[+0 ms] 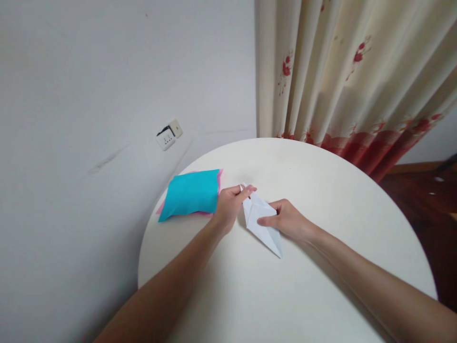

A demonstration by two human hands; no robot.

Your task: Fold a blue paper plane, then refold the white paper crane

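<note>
A piece of folded white paper (262,218), long and pointed at its near end, is held between my two hands just over the table. My left hand (230,204) pinches its far upper end between thumb and fingers. On the right side, my right hand (284,219) grips the paper's middle, thumb on top and fingers behind. Fold lines cross its upper part. Left of my left hand lies a blue sheet (191,193), with pink paper (221,177) showing from under its edges.
The round white table (321,181) stands close to a pale wall (107,71) on the left. A power socket (165,139) is set low in that wall. Behind the table hangs a cream and red curtain (321,85). Dark wooden floor (421,209) shows at the right.
</note>
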